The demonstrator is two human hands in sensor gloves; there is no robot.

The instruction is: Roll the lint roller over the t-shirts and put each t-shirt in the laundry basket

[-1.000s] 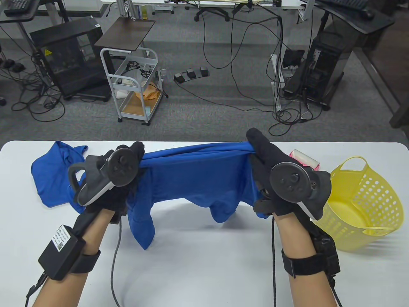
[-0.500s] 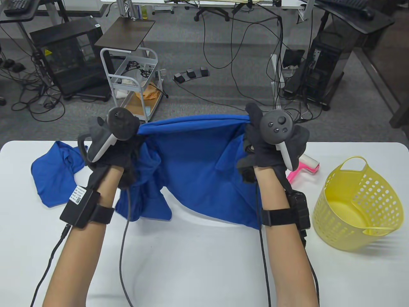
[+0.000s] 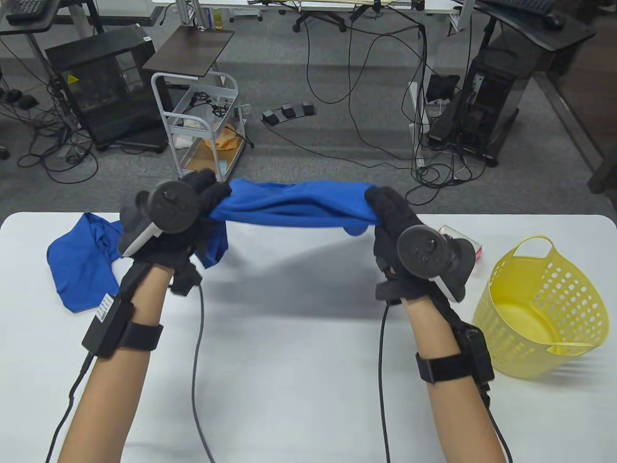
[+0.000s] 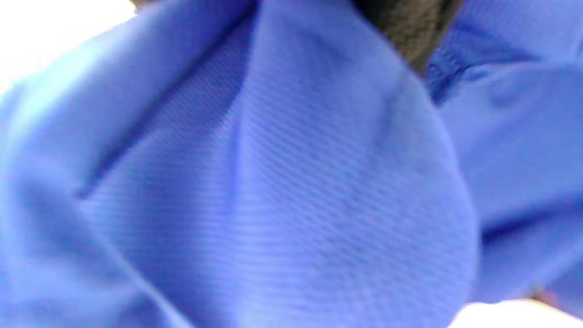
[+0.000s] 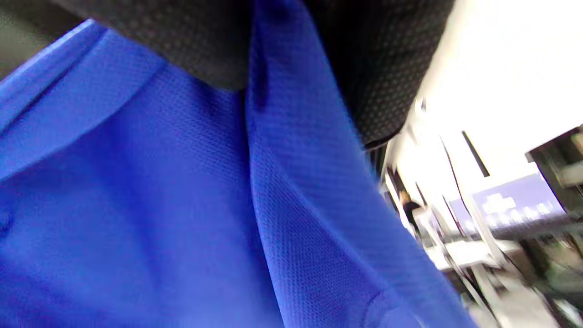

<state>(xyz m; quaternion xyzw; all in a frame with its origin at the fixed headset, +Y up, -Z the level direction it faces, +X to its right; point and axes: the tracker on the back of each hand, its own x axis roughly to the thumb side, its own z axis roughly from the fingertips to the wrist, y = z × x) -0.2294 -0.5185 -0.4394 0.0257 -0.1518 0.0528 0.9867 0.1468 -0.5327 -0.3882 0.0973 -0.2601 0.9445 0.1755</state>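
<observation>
T-shirt in blue hangs bunched above the desk, stretched between both hands. Left hand and right hand each curl their fingers tightly round one end. A yellow laundry basket stands at the right.

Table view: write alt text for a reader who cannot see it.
Two black-gloved hands, left hand and right hand, hold a bunched blue fabric t-shirt stretched above a white table; a yellow perforated plastic basket sits right.
</observation>
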